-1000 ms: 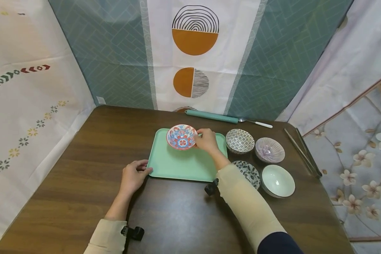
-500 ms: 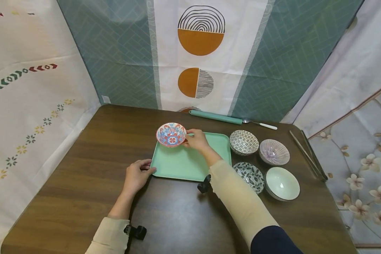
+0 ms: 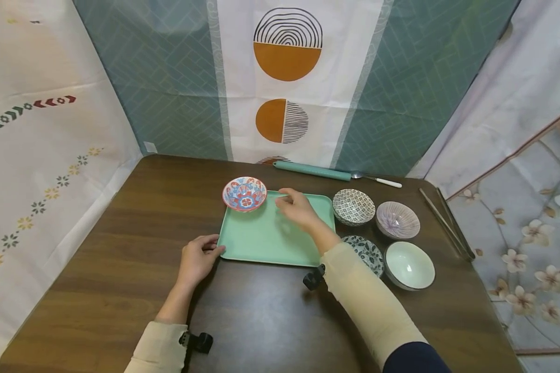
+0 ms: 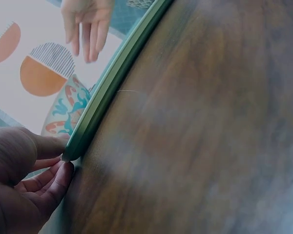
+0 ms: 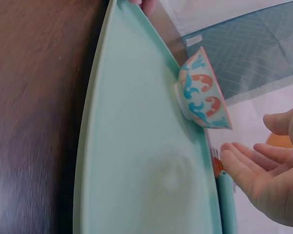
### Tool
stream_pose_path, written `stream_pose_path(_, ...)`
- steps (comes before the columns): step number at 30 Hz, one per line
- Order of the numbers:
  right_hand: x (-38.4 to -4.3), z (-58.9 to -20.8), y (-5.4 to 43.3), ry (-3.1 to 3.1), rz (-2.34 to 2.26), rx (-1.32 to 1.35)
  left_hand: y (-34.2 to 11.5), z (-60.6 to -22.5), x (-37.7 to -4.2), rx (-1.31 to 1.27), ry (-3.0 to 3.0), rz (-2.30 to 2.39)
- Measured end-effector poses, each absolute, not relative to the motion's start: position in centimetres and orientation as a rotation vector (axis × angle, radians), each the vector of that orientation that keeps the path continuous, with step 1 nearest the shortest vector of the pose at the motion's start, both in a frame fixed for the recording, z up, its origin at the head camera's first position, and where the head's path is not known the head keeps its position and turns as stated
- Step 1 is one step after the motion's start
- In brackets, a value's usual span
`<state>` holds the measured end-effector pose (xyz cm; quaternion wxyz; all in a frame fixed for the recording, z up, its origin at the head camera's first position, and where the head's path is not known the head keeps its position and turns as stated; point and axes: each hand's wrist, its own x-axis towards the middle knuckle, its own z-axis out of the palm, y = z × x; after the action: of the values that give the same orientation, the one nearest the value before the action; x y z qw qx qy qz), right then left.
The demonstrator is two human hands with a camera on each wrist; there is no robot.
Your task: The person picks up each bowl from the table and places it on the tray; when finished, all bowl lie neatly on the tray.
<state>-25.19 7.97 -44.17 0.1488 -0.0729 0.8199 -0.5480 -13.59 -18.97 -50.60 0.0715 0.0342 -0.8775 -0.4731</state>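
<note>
A red, blue and white patterned bowl [image 3: 245,195] sits on the far left corner of a light green tray [image 3: 270,238]. My left hand [image 3: 198,260] pinches the near left corner of that tray, thumb above and fingers below, as the left wrist view shows at the tray rim [image 4: 105,90]. Over the tray, just right of the bowl, is my right hand [image 3: 298,208], holding nothing. In the right wrist view its relaxed fingers [image 5: 237,163] are apart from the patterned bowl [image 5: 202,95], which stands upright on its foot.
Right of the tray stand a checked bowl [image 3: 353,207], a purple-striped bowl [image 3: 397,220], a black floral bowl [image 3: 366,254] and a pale green bowl [image 3: 409,265]. Metal tongs [image 3: 445,223] lie at the right edge. Behind are a teal rod [image 3: 312,171] and a white-handled utensil [image 3: 387,182].
My right hand has carried the patterned bowl left to the tray's far left corner, let go of it, and drawn back to the right. The left hand has stayed on the tray corner.
</note>
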Motion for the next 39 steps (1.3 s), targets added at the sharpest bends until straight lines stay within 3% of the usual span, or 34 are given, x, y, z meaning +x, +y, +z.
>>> stream_pose_path(39, -19.0, -40.4, 22.7, 2.685, -1.576, -0.106, -19.0, -50.5, -13.5, 0.098, -2.655, -1.376)
